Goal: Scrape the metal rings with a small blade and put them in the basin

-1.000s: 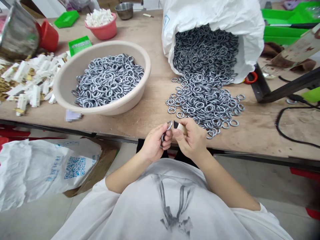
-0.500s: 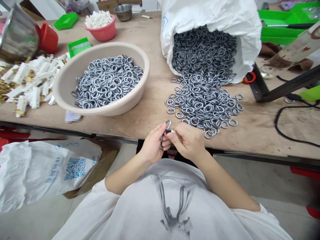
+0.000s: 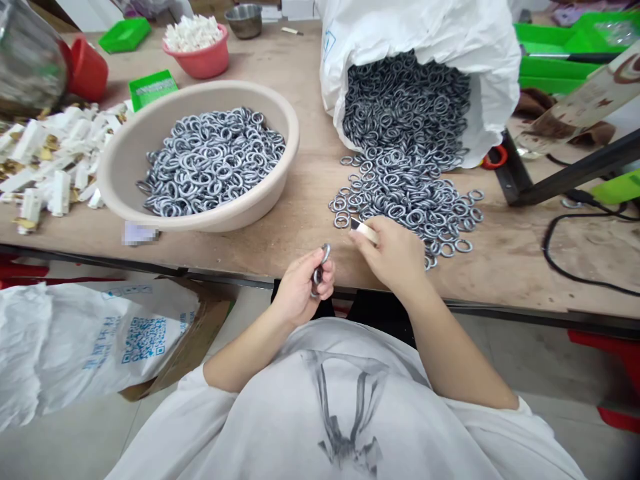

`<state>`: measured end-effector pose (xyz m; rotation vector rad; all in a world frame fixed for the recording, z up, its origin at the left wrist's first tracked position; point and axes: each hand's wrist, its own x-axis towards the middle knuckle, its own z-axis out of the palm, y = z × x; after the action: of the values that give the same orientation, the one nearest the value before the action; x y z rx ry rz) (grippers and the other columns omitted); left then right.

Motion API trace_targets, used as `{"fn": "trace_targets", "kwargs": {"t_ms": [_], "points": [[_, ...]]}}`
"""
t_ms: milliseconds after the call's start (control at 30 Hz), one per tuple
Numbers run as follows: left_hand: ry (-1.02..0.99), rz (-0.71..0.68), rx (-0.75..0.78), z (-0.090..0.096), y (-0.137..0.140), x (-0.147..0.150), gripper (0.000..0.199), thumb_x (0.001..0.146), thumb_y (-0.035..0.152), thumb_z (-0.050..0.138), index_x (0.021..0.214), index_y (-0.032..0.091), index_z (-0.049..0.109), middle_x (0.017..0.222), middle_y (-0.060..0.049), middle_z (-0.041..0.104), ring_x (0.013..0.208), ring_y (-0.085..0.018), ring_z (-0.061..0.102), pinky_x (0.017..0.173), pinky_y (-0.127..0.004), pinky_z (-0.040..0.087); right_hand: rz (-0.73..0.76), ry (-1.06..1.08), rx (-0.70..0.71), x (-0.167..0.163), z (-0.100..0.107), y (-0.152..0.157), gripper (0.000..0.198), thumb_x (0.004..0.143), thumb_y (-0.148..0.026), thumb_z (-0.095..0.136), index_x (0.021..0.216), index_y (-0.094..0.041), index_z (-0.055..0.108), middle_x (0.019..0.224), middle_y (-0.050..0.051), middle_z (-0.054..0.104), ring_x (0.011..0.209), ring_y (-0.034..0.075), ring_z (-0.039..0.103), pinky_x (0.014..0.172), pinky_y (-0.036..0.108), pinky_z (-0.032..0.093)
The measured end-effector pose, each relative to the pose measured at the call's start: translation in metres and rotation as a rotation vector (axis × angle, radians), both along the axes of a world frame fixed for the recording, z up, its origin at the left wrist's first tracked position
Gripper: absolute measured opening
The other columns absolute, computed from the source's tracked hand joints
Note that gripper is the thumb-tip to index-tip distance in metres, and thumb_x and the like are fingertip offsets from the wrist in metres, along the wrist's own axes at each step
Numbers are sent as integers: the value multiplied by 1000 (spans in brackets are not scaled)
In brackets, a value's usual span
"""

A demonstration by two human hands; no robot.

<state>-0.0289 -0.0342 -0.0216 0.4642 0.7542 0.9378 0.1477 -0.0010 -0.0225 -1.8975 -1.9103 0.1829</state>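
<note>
"Scuffed brown worktop [image 3: 311, 203], and it's crowded. Where are the rings being handled?"

"Right at the near edge, in front of the person's body. The left hand [image 3: 303, 283] is curled round a few grey rings [image 3: 325, 252]; one pokes up between thumb and fingertips, others sit lower in the fingers. I can't tell how many."

"And the right hand [image 3: 393, 247]?"

"Closed on a small pale-handled tool [image 3: 367, 232], dark tip pointing forward and left. That hand is apart from the left one, farther over the table, and covers part of the near side of a loose heap of rings [image 3: 400, 187]."

"Which spills from that big white sack [image 3: 415, 27], I see, lying with its mouth towards us."

"Yes. Ahead and left of the left hand stands a wide beige basin [image 3: 113, 177] with more rings [image 3: 215, 160] in it."

"What crowds the sides?"

"Left of the basin, a scatter of white pieces [image 3: 63, 163]; behind it, a green tray [image 3: 135, 100] and a red bowl [image 3: 207, 63] heaped with white bits. Right of the heap, a dark metal bar [image 3: 575, 175] slants over the table, with a black cable [image 3: 545, 243] looping just beside it."
</note>
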Motion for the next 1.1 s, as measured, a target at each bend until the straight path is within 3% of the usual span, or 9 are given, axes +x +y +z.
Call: {"fn": "trace_targets", "kwargs": {"t_ms": [100,200,367,533,700,833,967,1100], "points": [[51,62,42,-2,7,-7,26,75,32,76,88,11,67,66,1,60,43,-3,40,39,-15,30,48,-226,-115,-14,-1,9,31,94,-46,58,108,-21,68,107,10,69,79,23,64,59,29,27],[64,110,44,-3,14,-15,32,72,21,73,102,14,69,69,1,64,45,-4,45,39,-15,31,41,-335,-165,-24,-2,18,27,97,-40,52,109,-20,67,108,12,68,80,24,66,58,29,28],[-11,139,-18,-1,21,-25,15,72,25,69,79,14,62,73,0,63,49,-6,49,37,-15,32,71,-342,-133,-34,0,29,34,95,-44,55,119,-20,61,111,13,67,85,26,67,59,30,32],[-7,120,-18,3,22,-27,27,70,30,76,73,16,52,66,5,51,46,-4,42,36,-13,26,134,-359,-199,-40,0,36,32,101,-36,43,115,-17,65,113,15,66,87,26,67,61,32,35],[80,131,52,2,20,-24,37,71,31,80,72,17,47,59,9,37,43,-2,32,36,-13,21,69,-350,-147,-36,-1,40,31,100,-36,47,121,-19,61,118,15,64,85,25,68,61,31,36],[117,118,61,2,20,-21,39,70,34,82,73,18,46,57,10,35,42,-2,30,36,-13,19,61,-355,-186,-33,-2,44,28,99,-34,48,114,-17,65,114,15,65,85,26,67,63,32,38],[178,134,93,0,20,-20,36,71,37,81,76,17,51,57,9,35,42,-2,30,37,-14,19,45,-167,-117,-24,-1,43,22,96,-28,51,107,-17,67,111,14,65,87,26,65,67,33,39],[231,85,136,-6,22,-14,35,76,44,76,88,15,60,58,9,38,42,-2,31,37,-14,19,178,525,-92,-17,2,29,22,94,-38,53,90,-18,64,91,7,64,79,20,59,68,31,41]]}}
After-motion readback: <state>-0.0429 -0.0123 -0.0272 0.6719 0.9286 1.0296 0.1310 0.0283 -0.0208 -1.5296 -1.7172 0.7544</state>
